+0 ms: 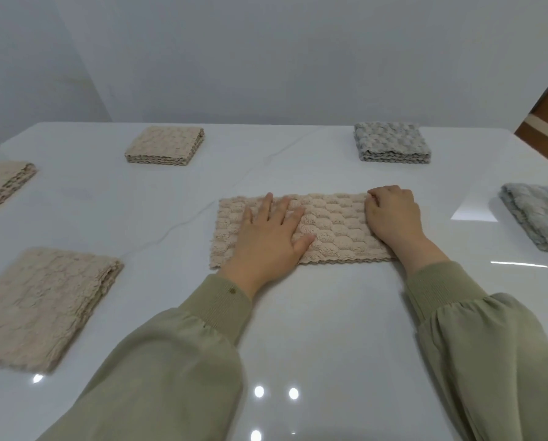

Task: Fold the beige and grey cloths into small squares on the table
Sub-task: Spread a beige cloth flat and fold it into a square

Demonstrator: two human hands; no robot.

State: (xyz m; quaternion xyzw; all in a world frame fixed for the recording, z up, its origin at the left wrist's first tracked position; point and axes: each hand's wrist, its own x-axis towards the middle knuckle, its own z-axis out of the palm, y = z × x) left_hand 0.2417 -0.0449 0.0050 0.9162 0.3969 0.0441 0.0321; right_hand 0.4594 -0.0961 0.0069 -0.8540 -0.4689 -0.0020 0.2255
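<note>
- Head view (only one): beige honeycomb-textured plush cloth lies on the glossy white table as a long folded rectangle, under both hands.
- Left hand: palm down, fingers straight and spread, pressing the left half flat. The cloth's left end shows just past the little finger.
- Right hand: fingers curled tight at the far right corner. Looks like a pinch on the edge layers, but the fingertips are tucked under, so I can't confirm the exact grip.
- Handling, my read: light, soft, floppy, thick pile. With no stiffness, it will droop if lifted from one point. The pile should stop layers sliding on each other. The tabletop looks slick, so the whole piece may skate unless pinned.
- Where to grip: the right-end corners at the right fingers, all layers together. Carry them over to the end beside the left little finger.
- Progress, judged: one more fold needed to reach a square.
- Beyond the left fingertips, well apart: beige folded square.
- Beyond the right knuckles: grey folded square.
- Right of the right hand: grey folded cloth.
- Well left of the left fingers: beige folded cloth at the table edge and a larger beige folded rectangle.
</note>
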